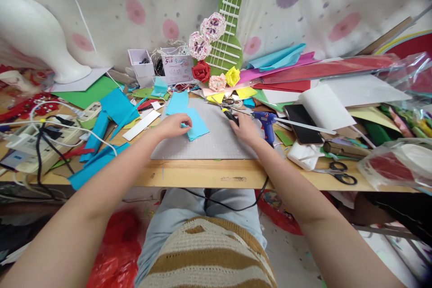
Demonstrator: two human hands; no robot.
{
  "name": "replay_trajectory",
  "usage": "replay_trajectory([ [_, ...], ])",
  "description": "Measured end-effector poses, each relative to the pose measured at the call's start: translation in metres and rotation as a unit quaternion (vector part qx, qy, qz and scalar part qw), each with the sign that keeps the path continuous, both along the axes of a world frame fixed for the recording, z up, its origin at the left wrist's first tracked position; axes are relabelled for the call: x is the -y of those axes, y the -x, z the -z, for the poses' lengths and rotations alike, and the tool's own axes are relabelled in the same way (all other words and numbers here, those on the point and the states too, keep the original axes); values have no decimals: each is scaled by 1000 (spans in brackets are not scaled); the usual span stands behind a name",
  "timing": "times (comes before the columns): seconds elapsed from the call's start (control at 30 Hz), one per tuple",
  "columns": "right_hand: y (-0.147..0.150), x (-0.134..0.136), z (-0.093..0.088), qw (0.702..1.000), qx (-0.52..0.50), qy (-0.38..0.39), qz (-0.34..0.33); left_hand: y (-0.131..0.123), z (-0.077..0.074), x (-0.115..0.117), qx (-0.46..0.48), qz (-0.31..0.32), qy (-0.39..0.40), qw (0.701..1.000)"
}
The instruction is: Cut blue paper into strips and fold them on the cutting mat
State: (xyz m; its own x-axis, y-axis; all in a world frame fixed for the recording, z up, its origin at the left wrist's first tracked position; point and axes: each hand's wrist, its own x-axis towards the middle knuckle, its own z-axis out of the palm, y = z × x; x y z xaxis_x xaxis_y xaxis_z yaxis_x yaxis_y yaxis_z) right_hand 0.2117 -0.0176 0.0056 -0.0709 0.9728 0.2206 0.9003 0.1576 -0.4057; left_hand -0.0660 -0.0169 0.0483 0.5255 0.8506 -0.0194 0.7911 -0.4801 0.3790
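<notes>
My left hand (175,126) rests with curled fingers on a piece of light blue paper (195,127) that lies on a grey cutting mat (216,141). A second light blue piece (177,102) lies just behind it. My right hand (245,128) is closed on a tool with a black and yellow handle (230,114), a craft knife by its look, at the mat's right edge. Its tip points back and to the left.
A blue glue gun (268,123) and a black phone (299,122) lie right of my right hand. Black scissors (339,172) sit near the front edge. Paper flowers (206,60), coloured paper sheets (283,65), small white boxes (141,65) and a power strip with cables (37,137) crowd the table.
</notes>
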Motion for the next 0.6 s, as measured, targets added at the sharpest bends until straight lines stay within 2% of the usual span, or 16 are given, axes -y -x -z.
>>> replay_trajectory([
  [0.13,-7,3,-6,991,-126,45,14,-10,-1,4,-106,38,-2,994],
  [0.23,-12,5,-8,978,-191,79,-1,-14,2,5,-138,47,3,989],
  [0.33,-13,8,-8,961,-253,108,-24,-14,4,4,-129,36,7,991],
  [0.47,-14,12,-10,921,-340,183,-55,-10,5,1,-87,11,39,995],
  [0.6,-16,18,-14,904,-355,219,-94,-8,7,-3,-53,-5,62,997],
])
